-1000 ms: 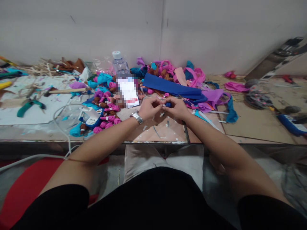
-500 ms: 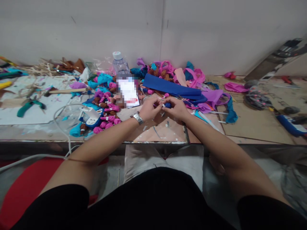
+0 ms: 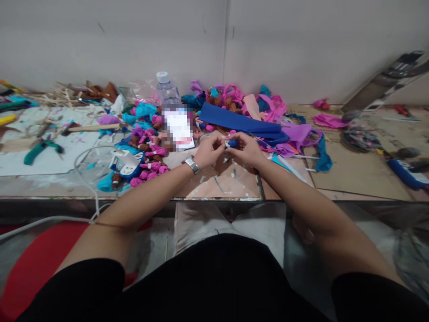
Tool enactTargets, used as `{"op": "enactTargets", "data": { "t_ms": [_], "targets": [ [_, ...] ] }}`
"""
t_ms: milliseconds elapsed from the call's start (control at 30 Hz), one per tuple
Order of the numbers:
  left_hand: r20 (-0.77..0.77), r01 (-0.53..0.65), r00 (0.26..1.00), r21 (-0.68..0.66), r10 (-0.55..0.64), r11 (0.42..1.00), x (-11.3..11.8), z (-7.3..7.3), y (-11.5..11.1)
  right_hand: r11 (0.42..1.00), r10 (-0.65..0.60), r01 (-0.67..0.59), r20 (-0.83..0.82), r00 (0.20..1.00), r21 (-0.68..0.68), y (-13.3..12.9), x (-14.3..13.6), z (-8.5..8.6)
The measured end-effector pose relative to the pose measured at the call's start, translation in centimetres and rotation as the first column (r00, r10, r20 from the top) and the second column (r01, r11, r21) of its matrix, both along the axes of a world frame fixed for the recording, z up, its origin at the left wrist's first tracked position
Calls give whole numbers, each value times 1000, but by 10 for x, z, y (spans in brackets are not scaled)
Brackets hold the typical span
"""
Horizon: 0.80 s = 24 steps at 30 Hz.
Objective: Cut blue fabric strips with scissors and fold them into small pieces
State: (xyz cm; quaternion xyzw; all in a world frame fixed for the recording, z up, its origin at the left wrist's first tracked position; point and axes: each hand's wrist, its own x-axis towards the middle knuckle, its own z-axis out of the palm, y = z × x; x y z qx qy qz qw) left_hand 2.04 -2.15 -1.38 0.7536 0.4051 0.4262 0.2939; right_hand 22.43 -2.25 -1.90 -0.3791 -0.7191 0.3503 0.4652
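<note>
My right hand point(image 3: 247, 150) is closed around a small rounded dark-blue bundle point(image 3: 233, 143), which looks like gathered crepe paper or cloth. My left hand point(image 3: 210, 151), with a metal watch on its wrist, pinches at a small whitish piece point(image 3: 226, 144) on the bundle's left side. The fingertips of both hands nearly meet there, and what lies between the left fingers is too small to make out. Just behind the hands lies a folded blue sheet point(image 3: 239, 121). Small scraps point(image 3: 217, 183) are scattered on the board below them.
A lit phone point(image 3: 179, 129) and a plastic bottle point(image 3: 168, 89) stand left of the hands. Pink, brown and turquoise bundles point(image 3: 152, 169) surround a power socket point(image 3: 131, 169) with a white cable. Green-handled pliers point(image 3: 35, 151) and a hammer point(image 3: 94, 127) lie left; purple strips point(image 3: 298, 136) lie right.
The fingers have shifted slightly, and more of the blue bundle shows between the hands. Both hands stay in nearly the same place.
</note>
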Motion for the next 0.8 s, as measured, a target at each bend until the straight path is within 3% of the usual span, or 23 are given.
{"op": "enactTargets", "data": {
  "t_ms": [233, 467, 800],
  "targets": [
    [111, 83, 991, -23, -80, 996, 0, -4, 2, 1000, 27, -28, -40, 999, -11, 4, 1, -5],
    [91, 54, 995, -20, -52, 998, 0, -6, 2, 999, 35, -37, -58, 998, -40, 7, 3, -12],
    [7, -19, 1000, 32, 19, 999, 0, -4, 1, 998, 18, -22, -66, 998, -57, 4, 0, -9]
  ]
}}
